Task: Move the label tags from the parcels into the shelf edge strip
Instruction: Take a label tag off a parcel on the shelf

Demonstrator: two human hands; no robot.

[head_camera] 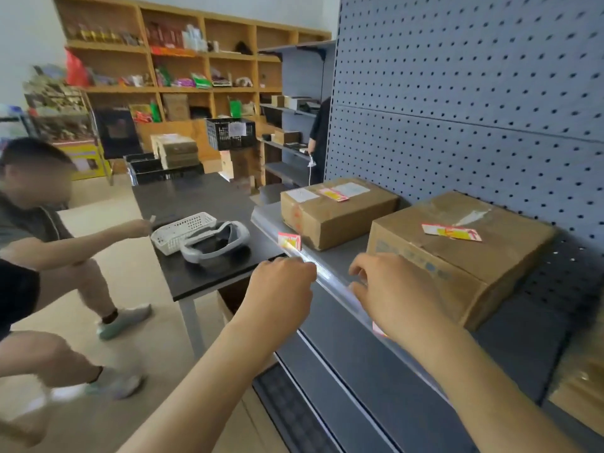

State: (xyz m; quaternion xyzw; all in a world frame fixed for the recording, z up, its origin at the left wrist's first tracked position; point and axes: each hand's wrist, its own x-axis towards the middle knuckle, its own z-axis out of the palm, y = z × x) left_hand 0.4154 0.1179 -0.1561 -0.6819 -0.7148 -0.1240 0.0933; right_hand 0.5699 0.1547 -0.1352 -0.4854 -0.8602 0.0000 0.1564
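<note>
Your left hand [281,287] has its grip curled shut, fingertips pressed at the shelf edge strip [330,278]; whether a tag is pinched inside, you cannot tell. Your right hand [389,291] rests just beside it on the same strip, fingers bent onto the clear rail, and what it holds, if anything, is hidden. A red-and-yellow label tag [289,240] stands in the strip further along, past your left hand. Another tag [452,232] lies flat on top of the near parcel [457,256], and a third tag [334,194] lies on the far parcel [336,212]. Both parcels sit on the grey shelf [346,253] against the pegboard back [474,93]. Left of the shelf, a dark counter [196,197] carries a white basket [181,231] and a grey headset [217,245]. Another person's hand [140,227] reaches toward the basket.
</note>
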